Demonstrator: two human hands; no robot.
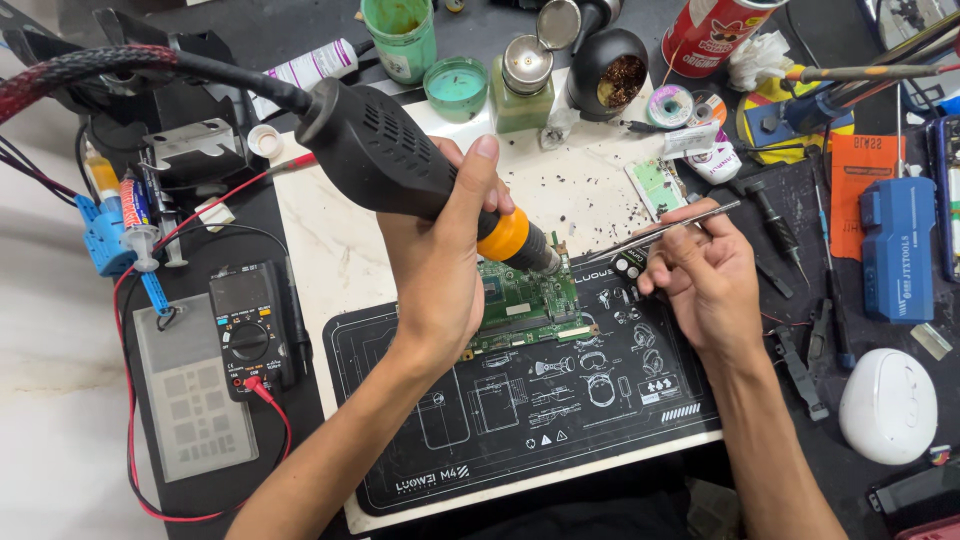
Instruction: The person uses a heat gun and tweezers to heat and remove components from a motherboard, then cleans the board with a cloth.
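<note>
On the crowded bench (60, 400), a black multimeter with red leads (250, 330) lay at the left, within reach beside a grey perforated stencil plate (195, 400). The left hand (440, 270) had its grip clenched round a black hot-air handpiece with an orange collar (400, 165), its nozzle angled down onto a green circuit board (525, 305) lying on a black printed work mat (520, 410) that shielded the pale slab beneath. The right hand (705, 270) pinched slim metal tweezers (665, 232), tips meeting the board's upper right edge beside the nozzle. Behind stood a green cup (400, 38), a black brass-wool holder (610, 68), a red cylindrical can (715, 32), and, right, a blue rectangular case (897, 248).
</note>
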